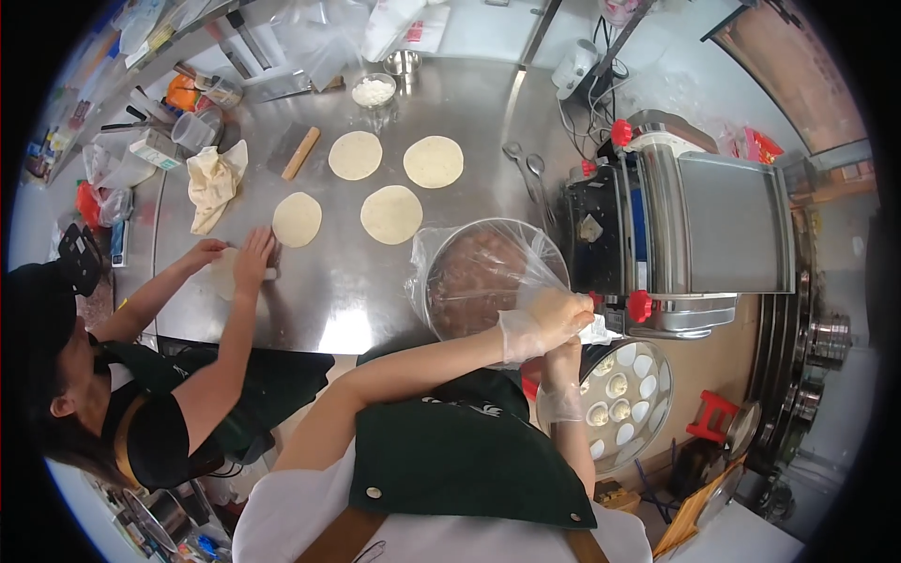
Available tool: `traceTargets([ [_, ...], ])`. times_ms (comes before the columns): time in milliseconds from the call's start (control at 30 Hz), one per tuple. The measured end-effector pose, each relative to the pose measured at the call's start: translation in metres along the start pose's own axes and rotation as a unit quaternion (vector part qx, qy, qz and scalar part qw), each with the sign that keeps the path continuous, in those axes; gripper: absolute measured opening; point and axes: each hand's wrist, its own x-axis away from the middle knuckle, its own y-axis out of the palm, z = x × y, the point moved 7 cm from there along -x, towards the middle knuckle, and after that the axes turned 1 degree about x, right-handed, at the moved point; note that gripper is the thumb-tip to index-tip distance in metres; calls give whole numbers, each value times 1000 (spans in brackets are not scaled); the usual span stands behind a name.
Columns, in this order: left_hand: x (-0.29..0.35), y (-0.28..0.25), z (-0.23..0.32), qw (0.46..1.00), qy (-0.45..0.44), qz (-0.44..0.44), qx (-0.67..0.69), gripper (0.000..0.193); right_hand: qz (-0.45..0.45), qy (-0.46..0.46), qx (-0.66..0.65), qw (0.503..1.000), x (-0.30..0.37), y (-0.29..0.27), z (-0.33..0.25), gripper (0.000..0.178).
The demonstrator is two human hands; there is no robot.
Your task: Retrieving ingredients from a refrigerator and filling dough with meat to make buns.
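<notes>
My left hand (pixel 554 315), with a clear plastic cuff at its wrist, is curled closed above the right edge of a large round bowl (pixel 488 272). The bowl holds reddish-brown filling under crumpled clear film. Pressed up against it from below is my right hand (pixel 563 358), also cuffed in plastic, its fingers mostly hidden behind the left. What the two hands hold between them is not visible. A white crumpled piece (pixel 599 330) shows just right of them. Below right lies a round tray (pixel 615 464) with white paper rounds, several bearing pale buns.
On the steel table (pixel 319 291) lie several dough rounds (pixel 391 215), a wooden rolling pin (pixel 301 153), a cloth (pixel 216 186) and spoons (pixel 535 169). At left a co-worker's hands (pixel 251 255) press on dough. A roller machine (pixel 676 225) stands at right.
</notes>
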Motion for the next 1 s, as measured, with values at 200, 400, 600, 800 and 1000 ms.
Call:
traceTargets([
  [200, 83, -127, -69, 911, -13, 412, -2, 27, 197, -58, 53, 977, -53, -61, 8, 24],
  [400, 138, -102, -147, 903, -276, 329, -7, 52, 210, -145, 190, 948, -102, -27, -27, 27],
  [600, 152, -66, -177, 917, -326, 204, 103, 57, 137, 5, 136, 981, -177, -69, 19, 28],
  [800, 176, 1, -215, 789, -352, -32, 503, 46, 101, -18, 241, 965, -182, -37, 2, 32],
  [1000, 167, 2, -200, 658, -267, 88, 698, 46, 233, -274, 484, 798, -106, -9, -61, 45],
])
